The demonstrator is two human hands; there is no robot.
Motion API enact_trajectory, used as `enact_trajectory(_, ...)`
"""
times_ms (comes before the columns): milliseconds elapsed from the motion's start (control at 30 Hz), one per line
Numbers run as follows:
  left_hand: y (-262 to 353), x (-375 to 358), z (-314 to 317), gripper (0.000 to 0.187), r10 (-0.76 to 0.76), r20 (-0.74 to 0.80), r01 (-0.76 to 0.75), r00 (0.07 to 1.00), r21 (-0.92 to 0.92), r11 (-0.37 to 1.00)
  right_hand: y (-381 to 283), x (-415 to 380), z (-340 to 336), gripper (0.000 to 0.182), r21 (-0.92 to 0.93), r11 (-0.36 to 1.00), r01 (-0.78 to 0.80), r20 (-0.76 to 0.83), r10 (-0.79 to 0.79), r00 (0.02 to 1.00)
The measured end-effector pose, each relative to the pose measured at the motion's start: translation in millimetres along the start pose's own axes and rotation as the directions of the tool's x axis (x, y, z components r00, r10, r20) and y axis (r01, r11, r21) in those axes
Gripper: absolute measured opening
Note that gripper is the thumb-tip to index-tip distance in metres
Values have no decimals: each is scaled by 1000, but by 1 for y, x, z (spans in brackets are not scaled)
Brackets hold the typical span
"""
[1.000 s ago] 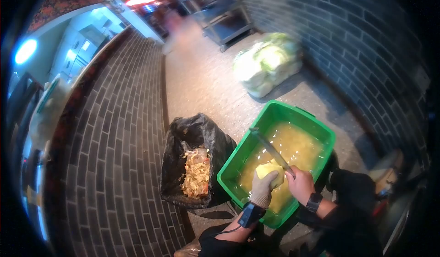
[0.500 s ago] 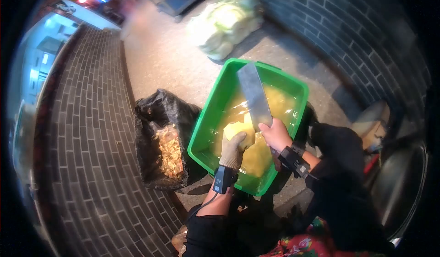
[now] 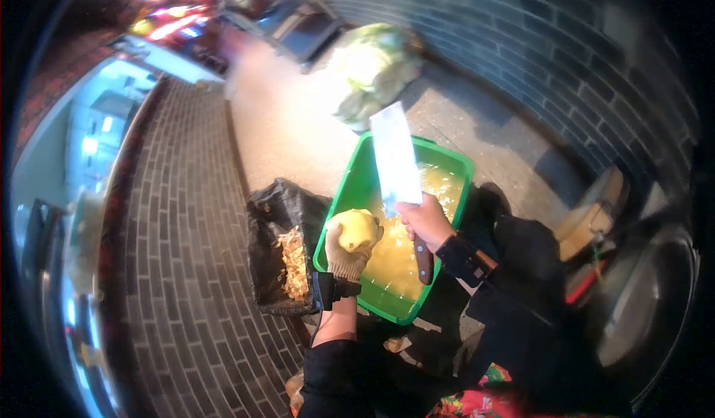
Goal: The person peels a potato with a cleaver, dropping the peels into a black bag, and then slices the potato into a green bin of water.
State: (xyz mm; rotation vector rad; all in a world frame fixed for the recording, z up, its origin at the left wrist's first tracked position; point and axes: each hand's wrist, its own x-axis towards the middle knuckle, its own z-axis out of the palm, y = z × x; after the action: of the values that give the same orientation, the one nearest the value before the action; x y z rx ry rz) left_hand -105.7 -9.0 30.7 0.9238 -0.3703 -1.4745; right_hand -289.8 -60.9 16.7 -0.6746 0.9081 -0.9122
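My left hand [image 3: 346, 260], in a pale work glove, is wrapped round a yellow peeled vegetable [image 3: 353, 230] above the left side of a green tub [image 3: 369, 308]. Bare, my right hand [image 3: 430, 224] grips a wide-bladed knife [image 3: 396, 156] by its brown wooden handle. The blade points up and away, shining with glare, apart from the vegetable. Inside the tub is yellowish water [image 3: 398, 265]; what lies under the surface is blurred.
Left of the tub sits a black bag [image 3: 261, 217] holding peelings [image 3: 296, 269]. Beyond the tub stands a bag of green vegetables [image 3: 372, 68]. Brick walls [image 3: 179, 232] flank the floor. A large metal basin [image 3: 640, 306] is at the right.
The vegetable and my left hand have moved left, away from the blade. The knife has turned more upright and now catches bright light. The camera view has shifted.
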Motion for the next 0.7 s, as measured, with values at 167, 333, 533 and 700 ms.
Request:
enact_trajectory(167, 5, -36, 13, 49, -17, -67, 18, 998, 18, 1000, -21, -17, -24, 13, 113, 991, 65, 72, -73, 995)
enact_trajectory(333, 6, -74, 34, 46, 42, -106, -32, 993, 95, 995, -5, 6, -40, 15, 281, 944, -170, 184, 121, 975)
enact_trajectory(533, -5, -104, 14, 47, -5, -155, 7, 988, 10, 1000, 38, 12, -33, 13, -204, 966, 160, 207, -117, 971)
enact_trajectory(700, -11, -137, -9, 44, 19, -99, -39, 995, -197, 980, 65, -20, -54, 19, -567, 567, 597, 488, -352, 799)
